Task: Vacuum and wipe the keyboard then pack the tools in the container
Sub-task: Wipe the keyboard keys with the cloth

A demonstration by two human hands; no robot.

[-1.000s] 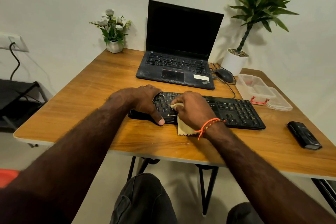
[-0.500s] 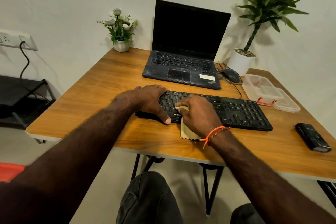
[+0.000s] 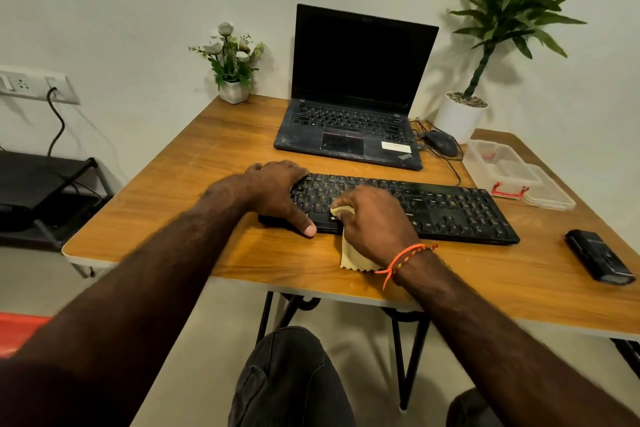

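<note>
One black keyboard [image 3: 426, 210] is lying across the middle of one wooden table [image 3: 194, 177], in front of one open laptop [image 3: 353, 94] with a dark screen. The person's left hand [image 3: 277, 194] is resting over the keyboard's left end, fingers draped across the far edge and the thumb lying along the near edge, so it is gripping that end. The right hand [image 3: 374, 222] is sitting on the keys just right of the left hand, its fingers curled around one pale yellow cloth [image 3: 353, 253] and pressing it onto the keys; the cloth's loose, zigzag-edged corner is hanging out under the wrist onto the table. One orange thread bracelet [image 3: 401, 260] is circling that wrist.

One clear plastic container [image 3: 502, 166] with a red latch is sitting open at the table's right side, just beyond the keyboard's right end, with its one clear lid [image 3: 550, 194] lying beside it. One small black device [image 3: 599, 256] is lying near the right edge, apart from the keyboard. One black mouse [image 3: 441, 142] is resting beside the laptop. Two potted plants are standing at the back: one small flower pot [image 3: 233, 90] and one tall leafy plant [image 3: 460, 114].
</note>
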